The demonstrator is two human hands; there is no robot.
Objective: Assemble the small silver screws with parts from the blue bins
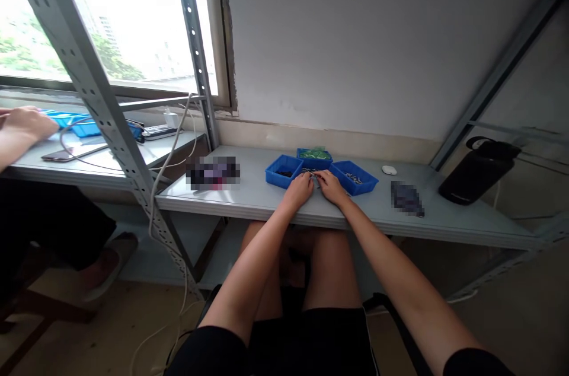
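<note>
Left hand [300,187] and right hand [331,187] meet before the green-filled bin [317,162], their fingers' hold too small to tell, small parts [353,178] in the blue bin [365,187] right of it, probably for easy reach.

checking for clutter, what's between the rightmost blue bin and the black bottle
In the head view, a small white case and a blurred dark item lie between the bin and the bottle.

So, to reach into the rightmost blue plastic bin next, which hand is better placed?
Probably the right hand: it is beside that rightmost blue plastic bin, whereas the left hand is farther off, nearer the blue plastic bin holding dark pieces.
</note>
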